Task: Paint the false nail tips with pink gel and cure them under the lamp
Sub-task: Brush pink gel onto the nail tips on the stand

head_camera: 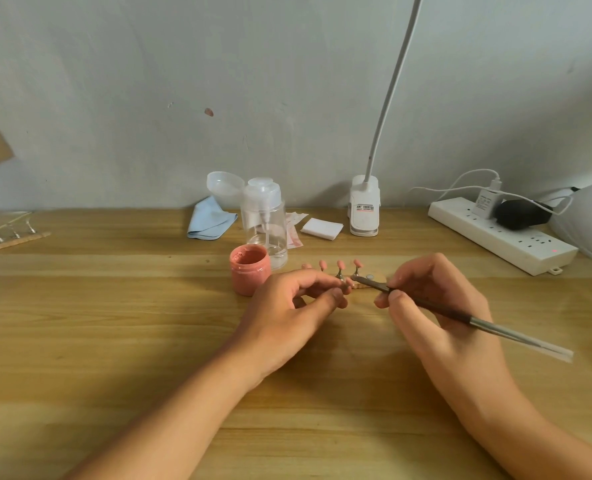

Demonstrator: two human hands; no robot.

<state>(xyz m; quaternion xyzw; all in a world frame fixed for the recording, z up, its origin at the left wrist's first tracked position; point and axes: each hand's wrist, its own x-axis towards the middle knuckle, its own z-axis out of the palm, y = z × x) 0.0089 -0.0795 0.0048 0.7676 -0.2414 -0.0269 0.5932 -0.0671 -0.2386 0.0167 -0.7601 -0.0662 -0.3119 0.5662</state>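
Right hand (433, 299) is pinched around a thin brush (460, 315), thumb and fingertips closed on the dark part of the handle like you'd hold a pen, with the brush end pointing left toward the middle of the frame and the clear tail sticking out lower right. Left hand (287, 306) is curled just left of center, thumb and forefinger closed on what looks like a small metal nail stand with a pink tip, though the fingers cover most of it so I can't say exactly how it's gripped. The brush end sits right beside those fingertips. Just above the hands, dead center, there's a row of pink nail tips (339, 264) standing upright on little stands on a small base, with one bare round magnet spot at its right end. The open pink gel jar (250, 274) sits left of that row, almost touching the left hand's knuckles. Behind it, a clear pump bottle (264, 223), a blue cloth (208, 220) and some white pads (321, 228). The clip lamp (364, 209) stands at the back of the wooden table (114, 323), right of center, its white neck running up out of frame. A power strip (502, 233) is off at the right.
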